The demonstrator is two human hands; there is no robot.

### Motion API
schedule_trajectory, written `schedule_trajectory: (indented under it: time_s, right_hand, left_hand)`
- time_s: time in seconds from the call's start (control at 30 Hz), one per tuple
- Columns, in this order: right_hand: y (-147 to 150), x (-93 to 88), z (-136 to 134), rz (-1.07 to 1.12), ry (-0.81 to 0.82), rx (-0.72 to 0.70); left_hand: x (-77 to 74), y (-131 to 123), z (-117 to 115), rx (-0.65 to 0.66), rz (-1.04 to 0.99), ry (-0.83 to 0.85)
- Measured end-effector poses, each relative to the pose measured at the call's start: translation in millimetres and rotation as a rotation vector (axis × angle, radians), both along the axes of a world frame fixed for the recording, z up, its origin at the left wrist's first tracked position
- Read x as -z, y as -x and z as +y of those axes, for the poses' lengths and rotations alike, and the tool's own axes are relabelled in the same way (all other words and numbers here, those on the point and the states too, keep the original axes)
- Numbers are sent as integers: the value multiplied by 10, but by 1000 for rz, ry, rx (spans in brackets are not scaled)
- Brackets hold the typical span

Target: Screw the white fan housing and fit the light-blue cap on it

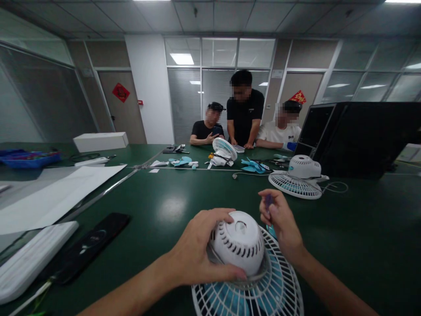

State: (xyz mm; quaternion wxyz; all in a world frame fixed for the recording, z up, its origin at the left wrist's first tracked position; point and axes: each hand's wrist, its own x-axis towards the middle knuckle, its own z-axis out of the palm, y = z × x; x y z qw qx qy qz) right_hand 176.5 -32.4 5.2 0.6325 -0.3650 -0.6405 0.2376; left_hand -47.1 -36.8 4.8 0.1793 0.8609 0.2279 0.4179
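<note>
A white electric fan (241,245) lies face down on the green table close to me, its motor housing upward and blue blades showing through the wire grille. My left hand (207,248) wraps round the left side of that housing, thumb along the front and fingers over the top. To the right of the housing, above the grille, my raised right hand (279,219) pinches a small dark purple piece (269,202); its exact kind is too small to tell. A bit of blue shows just under this hand.
A second face-down fan (304,169) lies right of centre beside a large black monitor (365,136). Another fan (223,151), blue blades (253,166) and several people stand or sit across the table. A black phone (95,241) and white power strip (36,259) lie left.
</note>
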Motion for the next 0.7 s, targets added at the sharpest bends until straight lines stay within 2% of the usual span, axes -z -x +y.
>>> schedule_trajectory:
  time_s: [0.1,0.23,0.3,0.37,0.5,0.6,0.7]
  right_hand:
    - [-60,-316,20,177,38,-36]
    - [43,-824,-34,125,-62,-65]
    - [208,-982,-84,93,-148,-108]
    - [405,-1030,-124,71,-216,-156]
    - [662,-902,-106,0,-236,-225]
    - [662,-817,-31,27,-141,-295]
    - [596,-821,25,102,-59,-373]
  left_hand:
    - [45,-18,-44,-31,-29,-127]
    - [67,-36,-23,-53,-75,-281]
    - [85,-34,-2,-62,-78,-344]
    - [103,-30,16,-60,-77,-387]
    - [123,-30,26,-38,-125,-404]
    - [131,-32,14,-33,-134,-350]
    - [140,-26,-2,-31,-120,-276]
